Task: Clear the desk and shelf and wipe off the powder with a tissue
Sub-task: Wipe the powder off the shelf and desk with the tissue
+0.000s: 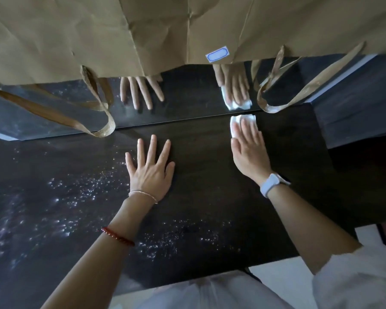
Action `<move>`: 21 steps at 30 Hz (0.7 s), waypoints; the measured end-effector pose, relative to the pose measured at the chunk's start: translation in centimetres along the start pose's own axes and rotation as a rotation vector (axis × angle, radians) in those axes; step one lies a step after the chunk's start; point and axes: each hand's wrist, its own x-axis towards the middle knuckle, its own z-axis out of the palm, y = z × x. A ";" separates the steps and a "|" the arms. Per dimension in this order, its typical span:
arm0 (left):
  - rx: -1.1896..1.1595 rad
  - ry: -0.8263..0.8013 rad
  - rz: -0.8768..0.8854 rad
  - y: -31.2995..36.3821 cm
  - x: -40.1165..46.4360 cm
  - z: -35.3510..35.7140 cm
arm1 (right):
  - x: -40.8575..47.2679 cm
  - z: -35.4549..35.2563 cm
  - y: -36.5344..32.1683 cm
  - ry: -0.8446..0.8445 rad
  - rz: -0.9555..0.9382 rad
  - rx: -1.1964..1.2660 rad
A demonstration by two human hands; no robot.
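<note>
tissue pressed under flat r hand; l hand splayed flat on desk.

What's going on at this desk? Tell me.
A person is wiping powder off the dark desk. The right hand presses a white tissue flat at the desk's far edge, while the left hand rests spread flat. The patch between the hands looks clean; powder specks cover the left and near parts.
</note>
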 end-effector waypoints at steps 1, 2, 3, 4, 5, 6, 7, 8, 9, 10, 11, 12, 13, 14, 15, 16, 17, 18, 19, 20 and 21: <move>0.017 -0.013 0.001 0.3 0.1 0.4 | -0.5 0.1 -0.3 -0.010 0.030 0.009; 0.028 -0.016 -0.005 0.3 0.1 0.7 | -1.7 0.5 -1.3 -0.019 -0.005 0.009; 0.032 -0.015 -0.012 0.2 0.2 1.0 | -3.7 1.0 -2.5 -0.037 -0.119 0.008; 0.029 -0.015 -0.016 0.1 0.2 1.1 | -6.1 1.6 -3.7 -0.072 -0.287 0.007; 0.023 -0.015 -0.017 0.0 0.2 1.1 | -8.8 2.1 -4.4 -0.133 -0.473 -0.001; 0.024 -0.014 -0.018 -0.1 0.2 1.1 | -11.5 2.2 -4.6 -0.206 -0.636 -0.014; 0.032 -0.014 -0.019 -0.1 0.2 1.1 | -13.0 2.1 -4.2 -0.254 -0.761 -0.023; 0.040 -0.015 -0.020 0.0 0.2 1.1 | -13.4 1.7 -3.1 -0.264 -0.840 -0.025; 0.043 -0.012 -0.024 0.1 0.2 1.2 | -12.7 1.5 -1.6 -0.245 -0.858 -0.045; 0.043 -0.008 -0.030 0.2 0.2 1.2 | -11.2 1.3 -0.2 -0.218 -0.811 -0.078; 0.045 -0.009 -0.036 0.2 0.1 1.2 | -9.3 1.0 0.9 -0.173 -0.708 -0.093; 0.046 -0.012 -0.040 0.2 0.1 1.1 | -7.2 0.6 2.1 -0.110 -0.572 -0.094; 0.047 -0.017 -0.041 0.2 0.1 1.1 | -5.2 0.1 3.3 -0.054 -0.412 -0.089; 0.047 -0.023 -0.043 0.2 0.1 1.1 | -3.5 -0.4 4.2 -0.025 -0.240 -0.066; 0.049 -0.030 -0.042 0.2 0.2 1.1 | -2.4 -0.7 4.4 0.003 -0.085 -0.029; 0.054 -0.034 -0.042 0.2 0.2 1.1 | -2.2 -0.6 3.9 0.011 0.011 0.015; 0.057 -0.035 -0.042 0.2 0.2 1.1 | -2.9 -0.1 2.7 0.023 0.014 0.039; 0.059 -0.034 -0.041 0.3 0.2 1.1 | -4.5 0.4 1.0 0.032 -0.077 0.036; 0.058 -0.033 -0.041 0.3 0.2 1.1 | -6.8 1.2 -0.8 0.030 -0.237 0.027; 0.057 -0.033 -0.042 0.3 0.2 1.1 | -9.7 2.0 -2.2 0.001 -0.415 0.009; 0.057 -0.036 -0.045 0.3 0.3 1.1 | -12.5 2.6 -3.0 -0.055 -0.557 -0.004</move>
